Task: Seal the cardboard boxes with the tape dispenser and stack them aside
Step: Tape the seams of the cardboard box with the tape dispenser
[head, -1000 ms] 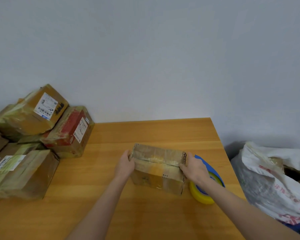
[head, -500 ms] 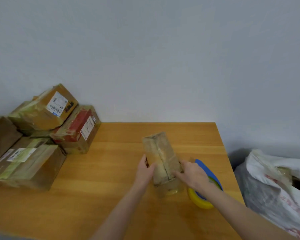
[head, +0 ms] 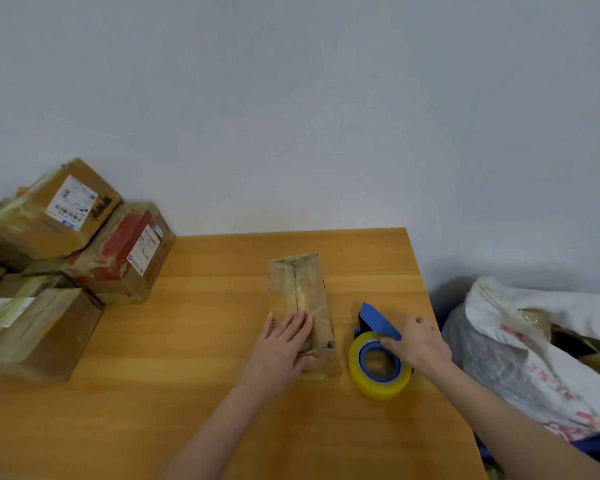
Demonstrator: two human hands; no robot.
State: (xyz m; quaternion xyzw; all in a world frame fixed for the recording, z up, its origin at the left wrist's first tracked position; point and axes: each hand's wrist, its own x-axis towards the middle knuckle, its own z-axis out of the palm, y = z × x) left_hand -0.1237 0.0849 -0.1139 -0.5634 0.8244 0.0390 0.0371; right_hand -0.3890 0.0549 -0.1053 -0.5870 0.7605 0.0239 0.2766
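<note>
A narrow cardboard box (head: 300, 299) lies on the wooden desk (head: 187, 393) a little right of the frame's centre, its long side running away from the person and its top flaps meeting in a seam down the middle, with old glossy tape across them. The left hand (head: 281, 348) rests flat on the near end of the box, fingers straight and together, palm down over the seam, holding nothing. Just beside the box on its right, apart from it, stands the dispenser (head: 378, 358): a yellow roll on a blue hub, with a blue handle slanting up toward the far edge. The right hand (head: 420, 344) is on that dispenser, fingers curled over the blue handle where it meets the roll, gripping it while it sits on the desk. At the left edge of the frame is a stack (head: 66, 265) of taped boxes, some with white shipping labels, one with red print; the upper ones lie tilted on those below. Off the desk's right edge, at the lower right, sits a white bag (head: 534, 358) with red print, crumpled and open at the top. A plain pale wall (head: 291, 98) fills the upper half.
</note>
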